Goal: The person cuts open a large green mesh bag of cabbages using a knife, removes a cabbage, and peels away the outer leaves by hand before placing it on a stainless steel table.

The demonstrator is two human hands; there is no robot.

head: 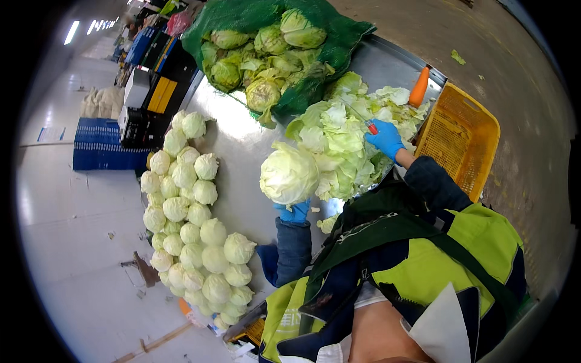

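My left hand, in a blue glove, is under a trimmed pale green cabbage head and holds it up above the metal table; its fingers are mostly hidden by the cabbage. In my right hand, also gloved in blue, is a knife with a red handle, its thin blade pointing over a heap of loose cabbage leaves. Beyond the leaves, untrimmed cabbages with wilted outer leaves lie in an opened green mesh sack.
Many trimmed cabbages are piled along the table's left side, by the white wall. A carrot lies at the right table edge, near a yellow plastic crate. Dark and blue crates stand at the upper left.
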